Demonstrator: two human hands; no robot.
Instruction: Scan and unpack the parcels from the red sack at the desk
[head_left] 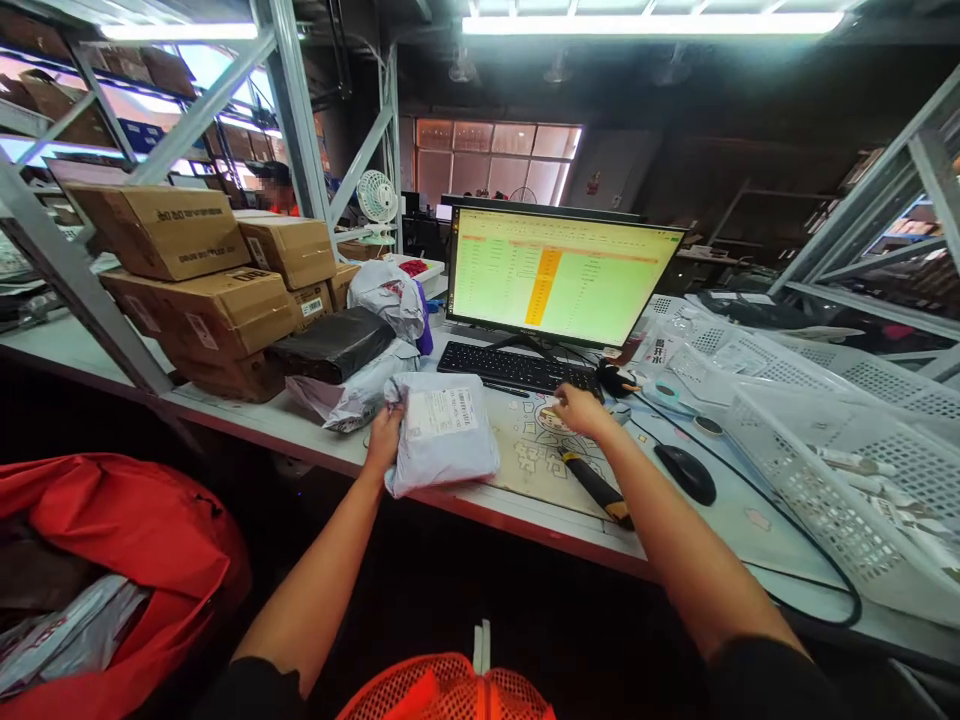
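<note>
The left hand (385, 440) is closed on the left edge of the white parcel (450, 465), most of its fingers hidden behind the wrap. The parcel lies at the front edge of the desk (330, 442), partly over the mat (517, 450), with its label (442, 412) facing up. The right hand (583, 412) is apart from the parcel, its fingers curled in, just in front of the right end of the keyboard (495, 368); whether it pinches something or touches the keys I cannot tell. The left forearm slants up and inward from the lower left, its wrist beside the parcel. The right forearm reaches farther over the desk, slanting up and to the left, between the black-and-yellow tool (596, 487) and the mouse (685, 474). The monitor (555, 280) stands behind the keyboard
</note>
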